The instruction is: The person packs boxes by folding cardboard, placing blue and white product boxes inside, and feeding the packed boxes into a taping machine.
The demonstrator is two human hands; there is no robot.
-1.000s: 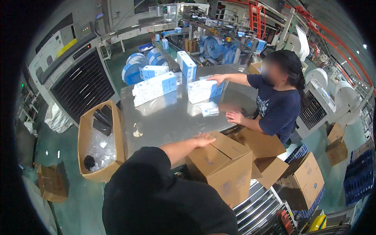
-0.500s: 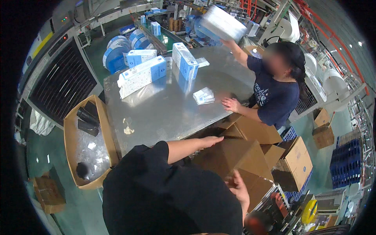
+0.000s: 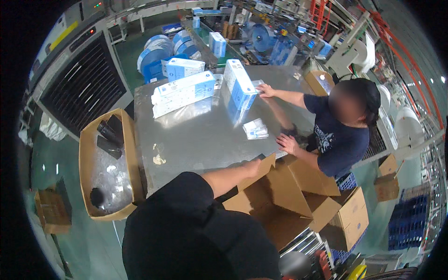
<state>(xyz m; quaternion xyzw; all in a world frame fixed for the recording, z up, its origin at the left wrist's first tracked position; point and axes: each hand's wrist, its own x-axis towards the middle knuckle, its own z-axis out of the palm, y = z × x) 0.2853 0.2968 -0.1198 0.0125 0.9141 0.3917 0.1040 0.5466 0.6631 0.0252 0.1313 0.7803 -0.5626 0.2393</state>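
My left hand (image 3: 252, 168) reaches across to the large brown cardboard box (image 3: 284, 186) and grips its upright flap (image 3: 259, 173) at the table's near edge. The fingers are partly hidden by the flap. The box gapes toward me with its flaps spread, and I can see its bare brown inside. My right hand is out of sight, behind my dark sleeve and body.
Blue-and-white packs (image 3: 184, 91) lie and stand on the metal table (image 3: 196, 140) beside small leaflets (image 3: 255, 129). A co-worker (image 3: 343, 135) leans over its right side. An open carton of clear plastic (image 3: 112, 182) stands left. A second carton (image 3: 350, 217) and roller track (image 3: 298, 245) are at right.
My left hand has closed on the box flap, and the box has opened wider. My right hand has dropped out of view. The co-worker's raised arm, with a pale bundle, has come down emptied onto the table.
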